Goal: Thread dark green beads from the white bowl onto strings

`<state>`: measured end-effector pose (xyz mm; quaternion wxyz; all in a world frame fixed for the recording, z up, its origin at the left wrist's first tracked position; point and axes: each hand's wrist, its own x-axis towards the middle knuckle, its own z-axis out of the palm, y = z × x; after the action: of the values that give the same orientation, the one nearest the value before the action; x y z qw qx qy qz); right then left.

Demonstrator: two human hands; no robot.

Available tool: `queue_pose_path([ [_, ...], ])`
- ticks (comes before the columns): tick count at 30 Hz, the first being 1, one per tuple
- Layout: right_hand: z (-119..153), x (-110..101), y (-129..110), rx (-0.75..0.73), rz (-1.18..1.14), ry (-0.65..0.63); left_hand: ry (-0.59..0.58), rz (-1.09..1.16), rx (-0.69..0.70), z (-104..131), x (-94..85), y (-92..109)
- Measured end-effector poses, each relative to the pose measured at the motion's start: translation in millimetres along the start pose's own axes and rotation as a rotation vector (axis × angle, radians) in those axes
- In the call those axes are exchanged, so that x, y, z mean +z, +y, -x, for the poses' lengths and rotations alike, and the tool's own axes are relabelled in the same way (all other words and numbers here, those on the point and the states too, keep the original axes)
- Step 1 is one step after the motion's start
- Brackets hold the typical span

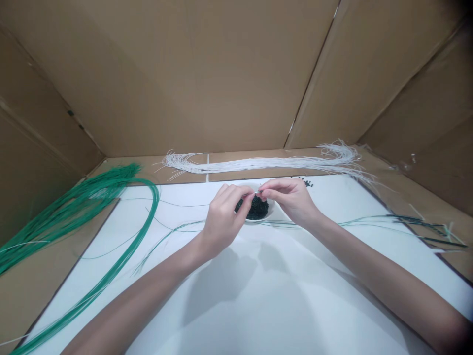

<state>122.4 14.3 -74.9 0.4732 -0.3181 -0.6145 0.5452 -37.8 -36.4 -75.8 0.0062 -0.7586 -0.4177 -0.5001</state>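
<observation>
Both hands meet over a white bowl (271,211) that holds small black beads (257,208). My left hand (226,214) has its thumb and forefinger pinched together at the bowl's left side. My right hand (291,199) pinches at the bowl's upper right, its fingertips almost touching those of the left. A tiny, thin light piece shows between the two pinches, too small to name. Fine green strands (284,224) run across the white board just below the bowl, passing behind my left hand.
A large bundle of green strands (144,224) curves along the left. White strands (254,164) lie along the back. Dark beaded lengths (443,241) are at the right, on green strands. Loose black beads (307,183) lie behind my right hand. Cardboard walls (207,74) surround the white board (166,315).
</observation>
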Motion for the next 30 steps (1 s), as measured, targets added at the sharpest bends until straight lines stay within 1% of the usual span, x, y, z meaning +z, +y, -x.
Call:
queue_pose_path([
  [5,-0.1,-0.5,-0.3,-0.024,0.018,-0.010,-0.007,0.007,0.021,0.3,0.3,1.7],
  [17,1.9,-0.6,-3.4,-0.106,0.107,-0.030,-0.009,0.020,-0.003,1.3,1.6,1.0],
  [25,3.9,-1.0,-6.5,-0.152,0.169,-0.029,-0.004,0.007,0.010,1.3,2.0,0.1],
  [28,4.4,-1.1,-7.8,-0.220,0.265,-0.024,-0.019,-0.024,0.024,2.2,2.8,-2.1],
  [30,4.9,-1.3,-8.7,-0.307,0.382,-0.014,-0.041,-0.060,0.038,2.9,3.3,-3.9],
])
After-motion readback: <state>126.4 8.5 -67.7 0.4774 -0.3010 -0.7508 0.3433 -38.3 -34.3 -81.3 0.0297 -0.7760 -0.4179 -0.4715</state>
